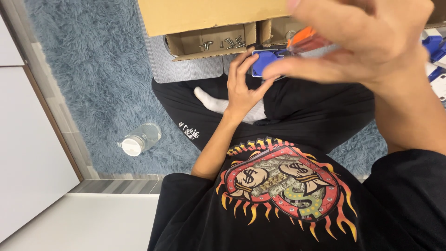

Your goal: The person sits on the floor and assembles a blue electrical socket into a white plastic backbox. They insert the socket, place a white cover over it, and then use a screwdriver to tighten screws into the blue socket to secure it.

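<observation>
My left hand (244, 83) grips the near edge of a small blue and white plastic part (262, 62) that rests over my crossed legs. Close to the camera and blurred, my right hand (367, 44) is closed around a screwdriver with an orange handle (304, 39), held just above the blue part. The screwdriver's tip is hidden by my fingers.
A shallow cardboard tray (186, 44) with several loose screws (227, 42) lies beyond the blue part, under a larger cardboard box (209, 14). A clear plastic bottle (139, 139) lies on the blue shaggy rug (93, 69). More blue and white parts (436, 56) sit at the right edge.
</observation>
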